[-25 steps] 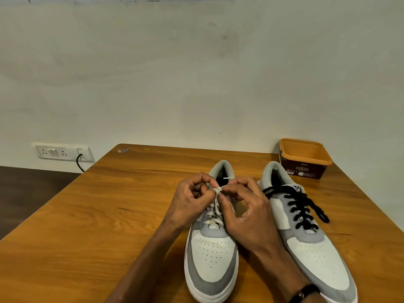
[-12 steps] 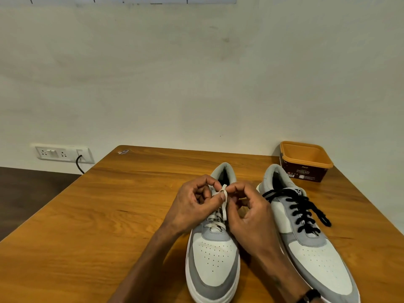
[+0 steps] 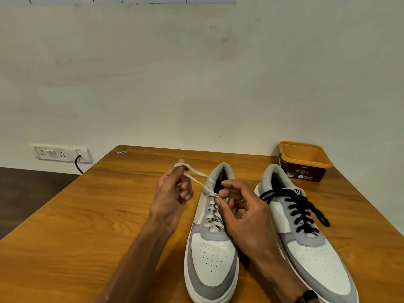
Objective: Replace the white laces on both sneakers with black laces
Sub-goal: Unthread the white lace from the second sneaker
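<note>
Head view showing two grey-and-white sneakers lying side by side on a wooden table (image 3: 65,226), toes toward the camera. Left sneaker (image 3: 211,259) carrying a white lace (image 3: 213,212) through its eyelets, with the knot undone and a loose loop running up and away to the left. Left hand (image 3: 172,197) lifted beside the left sneaker's collar, holding that loop draped over a raised fingertip, remaining fingers loosely curled; exact pinch point not discernible. Right hand (image 3: 242,213) resting over the tongue area of the left sneaker, fingers curled, thumb and forefinger pinching the white lace at the top crossing. Right sneaker (image 3: 312,254) sitting just beside the left one, already carrying a black lace (image 3: 299,211) through all visible eyelets, with loose black ends trailing off to either side near the collar. Dark band (image 3: 307,296) showing on the right wrist at the lower edge. Orange tub (image 3: 305,159) with a dark printed label standing at the far right corner of the table, near the wall, apart from the right sneaker's heel. Small pale scrap (image 3: 122,152) lying at the far left corner of the table. White socket panel (image 3: 62,153) fixed low on the wall to the left, with a black cable (image 3: 78,166) hanging from it.
</note>
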`<state>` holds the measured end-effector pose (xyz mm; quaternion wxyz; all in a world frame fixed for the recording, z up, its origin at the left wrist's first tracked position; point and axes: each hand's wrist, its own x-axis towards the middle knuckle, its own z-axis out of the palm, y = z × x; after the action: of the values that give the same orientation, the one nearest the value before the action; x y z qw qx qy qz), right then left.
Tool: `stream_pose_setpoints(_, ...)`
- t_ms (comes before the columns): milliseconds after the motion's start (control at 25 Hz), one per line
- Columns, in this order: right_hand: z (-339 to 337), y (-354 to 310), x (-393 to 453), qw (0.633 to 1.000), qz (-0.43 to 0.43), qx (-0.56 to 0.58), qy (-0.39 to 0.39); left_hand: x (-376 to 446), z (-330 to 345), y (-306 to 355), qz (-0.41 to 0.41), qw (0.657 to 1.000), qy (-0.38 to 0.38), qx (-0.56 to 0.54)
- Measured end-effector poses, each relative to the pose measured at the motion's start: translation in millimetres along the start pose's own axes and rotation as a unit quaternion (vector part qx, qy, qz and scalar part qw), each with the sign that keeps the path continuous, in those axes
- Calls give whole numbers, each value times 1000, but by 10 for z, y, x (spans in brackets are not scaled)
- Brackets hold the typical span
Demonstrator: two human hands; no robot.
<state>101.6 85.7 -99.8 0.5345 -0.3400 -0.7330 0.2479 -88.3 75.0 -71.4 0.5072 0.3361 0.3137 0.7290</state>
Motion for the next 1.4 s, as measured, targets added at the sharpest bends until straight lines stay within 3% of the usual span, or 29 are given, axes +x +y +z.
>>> stream_pose_setpoints(80,22,4,-5,1000,-10,-7,7,45,-49,30,21,999,40,10)
stream_pose_setpoints(120,27,11,-8,1000,-11,-9,11,55,-51,16,44,994,49,84)
stream_pose_setpoints(200,28,27,-13,1000,-3,-12,21,32,-17,-76,98,954,33,281)
stream_pose_setpoints(280,27,30,-21,999,-2,-28,35,-7,52,-179,114,906,-1,409)
stream_pose_setpoints(400,38,20,-22,998,-8,-39,51,-16,62,-255,125,873,-21,470)
stream_pose_setpoints(520,27,27,-17,997,-8,-41,59,-10,-10,-241,205,799,-82,560)
stream_pose_setpoints(600,15,25,-19,998,-4,-40,53,-8,-14,-251,230,776,-92,580)
stream_pose_setpoints(880,9,35,9,993,-25,-101,61,-59,89,-277,277,778,-44,562)
stream_pose_setpoints(1080,9,13,3,993,-14,-106,40,-98,130,-249,257,829,10,497)
stream_pose_setpoints(1280,-1,-19,13,994,-33,-102,25,-21,72,-116,129,951,154,235)
stream_pose_setpoints(1400,-14,-56,-1,999,-44,-7,10,89,-141,-71,55,951,289,93)
